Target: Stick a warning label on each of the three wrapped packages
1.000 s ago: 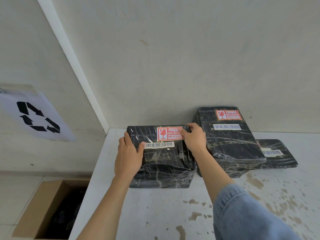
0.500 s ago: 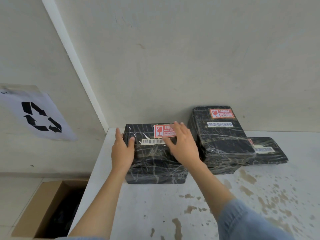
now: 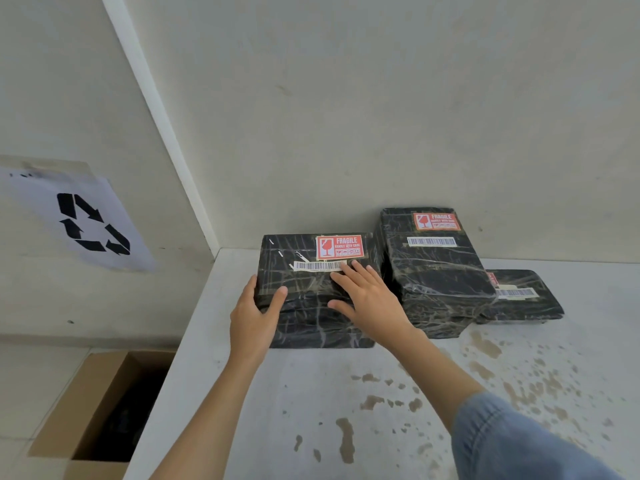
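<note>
Three black film-wrapped packages stand against the wall on a white table (image 3: 311, 410). The left package (image 3: 304, 317) carries a red FRAGILE label (image 3: 339, 247) and a barcode strip. My left hand (image 3: 254, 318) grips its front left corner. My right hand (image 3: 369, 297) lies flat on its top with fingers spread, just below the label. The taller middle package (image 3: 436, 278) has its own red FRAGILE label (image 3: 437, 221). Behind it, the flat right package (image 3: 523, 296) shows only a red label edge (image 3: 492, 279) and a barcode.
An open cardboard box (image 3: 100, 414) sits on the floor left of the table. A paper sheet with a recycling symbol (image 3: 91, 223) hangs on the left wall. Brown stains speckle the table's right front. The wall stands right behind the packages.
My right hand has slid from the label's right end down toward me, uncovering the whole label. My left hand has shifted from the package's top to its front left corner.
</note>
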`<state>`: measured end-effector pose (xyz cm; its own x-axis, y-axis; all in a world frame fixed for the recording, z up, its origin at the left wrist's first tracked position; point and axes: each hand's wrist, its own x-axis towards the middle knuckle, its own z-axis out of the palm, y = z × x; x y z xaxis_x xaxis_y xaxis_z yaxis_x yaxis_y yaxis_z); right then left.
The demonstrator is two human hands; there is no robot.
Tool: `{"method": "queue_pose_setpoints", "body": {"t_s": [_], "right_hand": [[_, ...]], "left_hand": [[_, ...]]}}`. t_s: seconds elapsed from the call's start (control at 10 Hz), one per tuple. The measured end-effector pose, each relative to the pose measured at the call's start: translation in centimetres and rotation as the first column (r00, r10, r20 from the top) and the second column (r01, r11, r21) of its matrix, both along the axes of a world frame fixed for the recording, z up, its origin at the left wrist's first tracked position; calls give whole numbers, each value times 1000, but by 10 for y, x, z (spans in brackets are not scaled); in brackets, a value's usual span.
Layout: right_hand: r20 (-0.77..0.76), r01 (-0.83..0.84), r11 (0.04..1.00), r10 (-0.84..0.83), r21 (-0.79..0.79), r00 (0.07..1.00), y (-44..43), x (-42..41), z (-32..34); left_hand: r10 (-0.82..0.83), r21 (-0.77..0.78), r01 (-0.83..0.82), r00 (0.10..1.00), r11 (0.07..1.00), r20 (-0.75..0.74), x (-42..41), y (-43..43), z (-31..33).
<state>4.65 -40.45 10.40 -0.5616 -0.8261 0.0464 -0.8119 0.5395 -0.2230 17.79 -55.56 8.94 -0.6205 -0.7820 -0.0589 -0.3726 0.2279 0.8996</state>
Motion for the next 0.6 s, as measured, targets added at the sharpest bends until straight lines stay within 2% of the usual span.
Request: {"method": "queue_pose_setpoints", "body": {"t_s": [0.4,0.5,0.6], "right_hand": [[46,20,995,-25,93,999,-32,-57,10],[31,-1,996,-2,84,1000,-29,-58,12],[2,-7,999,7,-49,1000,-14,-55,21]], "left_hand": [[-55,30,55,998,998,5,-63,-29,-6],[-13,-113,21,998,993,68,-64,-26,-7],[45,-468,23,990,883,135,-62,-4,1]]}}
